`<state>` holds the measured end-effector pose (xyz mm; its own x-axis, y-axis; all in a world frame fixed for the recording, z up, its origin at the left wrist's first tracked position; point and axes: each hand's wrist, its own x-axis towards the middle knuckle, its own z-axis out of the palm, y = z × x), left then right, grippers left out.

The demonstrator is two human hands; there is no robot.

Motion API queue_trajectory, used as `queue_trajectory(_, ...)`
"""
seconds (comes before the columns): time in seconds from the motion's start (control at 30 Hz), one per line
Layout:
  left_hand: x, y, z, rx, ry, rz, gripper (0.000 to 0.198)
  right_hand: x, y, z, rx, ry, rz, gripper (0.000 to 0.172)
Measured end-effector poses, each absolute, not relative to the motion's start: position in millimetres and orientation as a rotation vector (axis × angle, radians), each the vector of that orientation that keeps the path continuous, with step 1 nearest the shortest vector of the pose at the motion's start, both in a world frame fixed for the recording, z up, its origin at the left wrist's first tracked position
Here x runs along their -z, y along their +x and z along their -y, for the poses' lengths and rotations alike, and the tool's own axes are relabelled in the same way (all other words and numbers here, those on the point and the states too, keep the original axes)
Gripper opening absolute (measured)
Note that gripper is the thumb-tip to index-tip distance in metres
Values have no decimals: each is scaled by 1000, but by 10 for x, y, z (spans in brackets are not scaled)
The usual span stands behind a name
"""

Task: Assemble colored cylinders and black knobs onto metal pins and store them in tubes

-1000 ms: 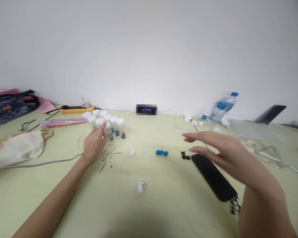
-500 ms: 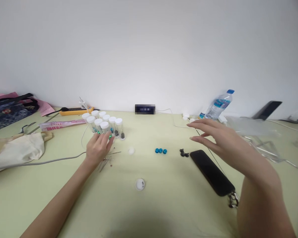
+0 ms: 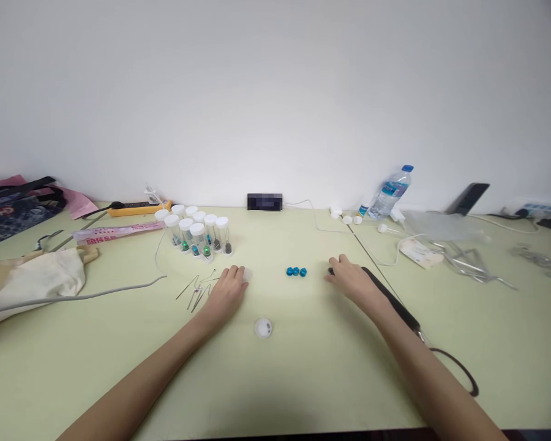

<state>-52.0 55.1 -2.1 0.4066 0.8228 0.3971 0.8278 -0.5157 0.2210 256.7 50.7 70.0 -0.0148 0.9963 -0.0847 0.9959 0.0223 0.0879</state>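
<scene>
**Beads [image 3: 296, 271] could roll**

We think a brush from our right hand [image 3: 351, 280] could scatter them, at its nine o'clock: three, glossy blue, in a row. Its fingers bend at black bits [image 3: 331, 270]; our left hand [image 3: 229, 294] has fingers together, a cap [image 3: 247, 275] at their three o'clock. Whether either grips, we cannot tell.
</scene>
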Motion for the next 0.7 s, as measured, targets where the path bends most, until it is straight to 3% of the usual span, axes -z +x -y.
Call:
queue_trajectory(0.3,4,-467,-495,867,-2882,1519,21,-391,2534,-499,-16,2122,-2314,24)
queue_trajectory(0.7,74,-442,-523,1030,-3054,1525,32,-282,2491,-481,382,2045,-2648,22)
